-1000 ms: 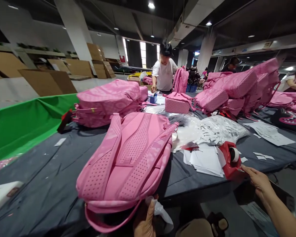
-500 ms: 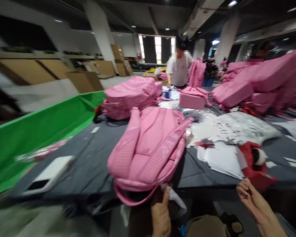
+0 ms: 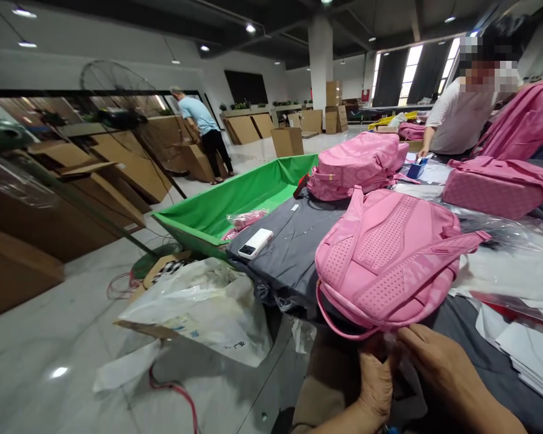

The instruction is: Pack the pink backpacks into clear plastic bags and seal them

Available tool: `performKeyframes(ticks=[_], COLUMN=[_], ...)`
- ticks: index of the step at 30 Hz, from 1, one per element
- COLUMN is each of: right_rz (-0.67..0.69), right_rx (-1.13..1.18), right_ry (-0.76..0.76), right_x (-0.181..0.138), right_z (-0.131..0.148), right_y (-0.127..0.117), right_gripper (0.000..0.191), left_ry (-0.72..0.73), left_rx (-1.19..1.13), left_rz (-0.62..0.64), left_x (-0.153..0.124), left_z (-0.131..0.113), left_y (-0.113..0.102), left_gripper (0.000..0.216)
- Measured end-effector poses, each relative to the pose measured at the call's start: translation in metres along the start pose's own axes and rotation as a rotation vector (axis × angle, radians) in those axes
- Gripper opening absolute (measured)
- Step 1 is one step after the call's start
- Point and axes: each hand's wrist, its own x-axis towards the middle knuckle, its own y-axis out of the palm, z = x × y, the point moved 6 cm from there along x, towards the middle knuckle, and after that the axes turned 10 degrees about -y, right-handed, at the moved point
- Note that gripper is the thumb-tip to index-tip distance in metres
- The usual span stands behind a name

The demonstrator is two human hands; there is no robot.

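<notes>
Pink backpack (image 3: pixel 384 259) lies straps-up on the dark tablecloth (image 3: pixel 283 265), its near edge just beyond both hands! Left hand (image 3: pixel 374 386) and right hand (image 3: pixel 443 360) meet there, fingers curled beside clear plastic (image 3: pixel 411 383); what either grips, can't tell. Another pink bag (image 3: pixel 350 169) sits behind, a white gadget (image 3: pixel 256 243) off left, near the green bin (image 3: pixel 203 218).

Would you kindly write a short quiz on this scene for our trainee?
1. True or false: the nearest pink backpack lies with its shoulder straps facing down.
2. Where are the person's left hand and right hand? A: at the white device; B: at that backpack's near edge; C: at the blue box.
3. Fill in: the raised fabric left of the grey cloth is coloured ____.
Key: 1 false; 2 B; 3 green.
</notes>
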Motion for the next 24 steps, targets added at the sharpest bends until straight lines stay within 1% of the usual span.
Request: performKeyframes(ticks=[3,5,9,10,12,14,15,17,19,21,24], right_rz=[-0.014,-0.032,-0.096,-0.095,-0.033,0.054,0.075,0.046,0.013,0.031,0.067], right_rx=[-0.085,-0.057,0.197,0.254,0.352,0.412,0.403,0.263,0.035,-0.144,-0.317], right_ry=[-0.001,0.055,0.198,0.222,0.237,0.197,0.159,0.067,-0.013,-0.066,-0.101], right_x=[-0.004,-0.008,-0.014,-0.015,-0.015,-0.015,-0.014,-0.011,-0.007,-0.004,0.002], right_z=[0.001,0.001,0.001,0.002,0.002,0.002,0.001,0.0,0.001,0.005,0.013], right_y=[0.0,0.0,-0.005,-0.005,-0.002,0.005,0.007,0.006,0.004,0.003,0.0], right_gripper=[0.022,0.022,0.018,0.017,0.016,0.016,0.016,0.019,0.023,0.026,0.03], left_ry=[0.015,0.011,-0.006,-0.002,0.011,0.034,0.047,0.062,0.062,0.06,0.049], left_rx=[0.01,0.014,0.013,0.008,-0.005,-0.014,-0.013,-0.003,0.011,0.018,0.038], left_rz=[-0.012,-0.022,-0.027,-0.027,-0.012,0.011,0.011,-0.006,-0.015,-0.003,0.01], left_x=[0.001,0.001,0.001,0.0,0.0,0.001,0.001,0.003,0.004,0.006,0.006], left_z=[-0.004,-0.006,-0.006,-0.006,-0.005,-0.004,-0.004,-0.003,-0.002,-0.002,-0.002], left_y=[0.001,0.001,0.0,-0.001,-0.001,0.0,0.0,0.001,0.001,0.002,0.001], left_gripper=[0.068,0.067,0.065,0.065,0.067,0.07,0.072,0.074,0.074,0.074,0.074])
